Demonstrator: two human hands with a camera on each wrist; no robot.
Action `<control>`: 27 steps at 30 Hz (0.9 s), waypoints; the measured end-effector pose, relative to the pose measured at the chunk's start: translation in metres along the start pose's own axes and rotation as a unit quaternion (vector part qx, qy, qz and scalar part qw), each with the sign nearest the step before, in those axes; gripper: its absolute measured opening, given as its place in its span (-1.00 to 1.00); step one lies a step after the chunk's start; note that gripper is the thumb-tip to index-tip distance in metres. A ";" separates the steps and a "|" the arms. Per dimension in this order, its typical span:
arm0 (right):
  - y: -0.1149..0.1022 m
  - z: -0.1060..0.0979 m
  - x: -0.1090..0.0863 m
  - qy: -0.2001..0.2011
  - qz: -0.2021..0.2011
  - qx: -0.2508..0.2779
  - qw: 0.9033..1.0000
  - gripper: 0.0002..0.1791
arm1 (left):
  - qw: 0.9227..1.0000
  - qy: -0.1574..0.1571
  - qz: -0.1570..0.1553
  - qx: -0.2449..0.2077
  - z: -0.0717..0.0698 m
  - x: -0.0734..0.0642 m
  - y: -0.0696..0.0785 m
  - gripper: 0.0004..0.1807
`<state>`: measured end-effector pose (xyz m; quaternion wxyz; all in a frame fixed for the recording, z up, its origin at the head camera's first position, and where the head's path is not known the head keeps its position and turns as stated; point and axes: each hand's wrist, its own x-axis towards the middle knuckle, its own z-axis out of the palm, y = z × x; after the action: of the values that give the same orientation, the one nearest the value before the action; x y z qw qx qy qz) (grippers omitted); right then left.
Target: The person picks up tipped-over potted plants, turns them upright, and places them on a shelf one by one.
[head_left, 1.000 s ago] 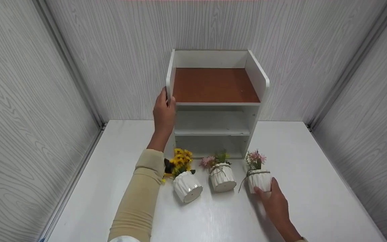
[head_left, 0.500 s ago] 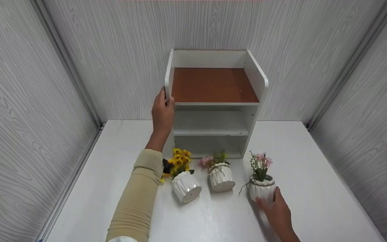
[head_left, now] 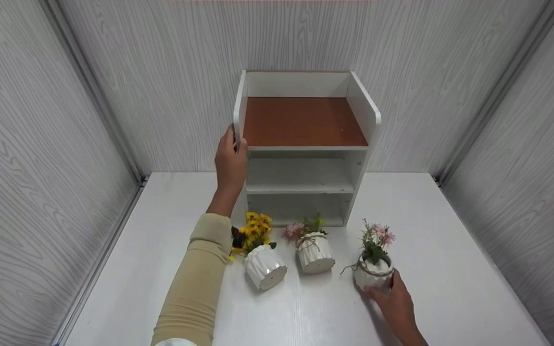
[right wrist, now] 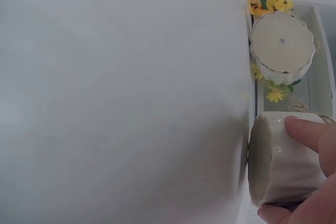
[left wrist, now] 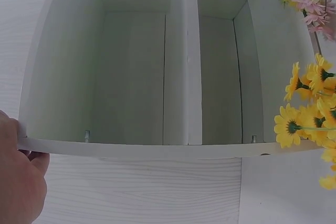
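My left hand [head_left: 231, 163] holds the left side panel of a small white shelf [head_left: 301, 149], thumb in front and fingers behind the edge. In the left wrist view the hand [left wrist: 21, 174] shows at the panel's edge. On the right, my right hand [head_left: 395, 302] grips a white ribbed flowerpot [head_left: 371, 278] with pink artificial flowers [head_left: 378, 238] and twine round its neck. This pot stands nearly upright, its opening visible from above. The right wrist view has thumb and fingers around the pot [right wrist: 291, 156], its base close over the table.
Two more white flowerpots lie tipped in front of the shelf, one with yellow flowers [head_left: 258, 226], the other with twine and pink flowers [head_left: 295, 230]. A brown board [head_left: 303, 120] covers the shelf's top. Wood-grain walls [head_left: 301, 38] enclose the white table [head_left: 450, 269].
The right hand has turned its flowerpot from tipped over to nearly upright and brought it slightly nearer. The left hand keeps its hold on the shelf; the other pots lie as before.
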<state>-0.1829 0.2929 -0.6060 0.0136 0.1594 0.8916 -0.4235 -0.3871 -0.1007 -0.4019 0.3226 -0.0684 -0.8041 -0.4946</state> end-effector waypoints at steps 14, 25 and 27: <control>-0.005 0.009 0.018 -0.011 -0.014 0.026 1.000 0.18 | 0.999 -0.010 -0.035 -0.006 0.001 0.000 0.002 -0.40; -0.002 0.018 0.025 0.010 -0.059 0.021 0.998 0.11 | 0.999 -0.004 -0.046 -0.015 0.002 0.000 0.005 -0.40; -0.001 0.019 0.025 0.008 -0.058 0.028 0.998 0.13 | 0.999 -0.001 -0.045 -0.010 0.002 0.001 0.004 -0.40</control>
<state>-0.2095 0.2849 -0.6209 -0.0228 0.1107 0.8873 -0.4471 -0.3866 -0.0970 -0.3987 0.2985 -0.0364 -0.8016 -0.5167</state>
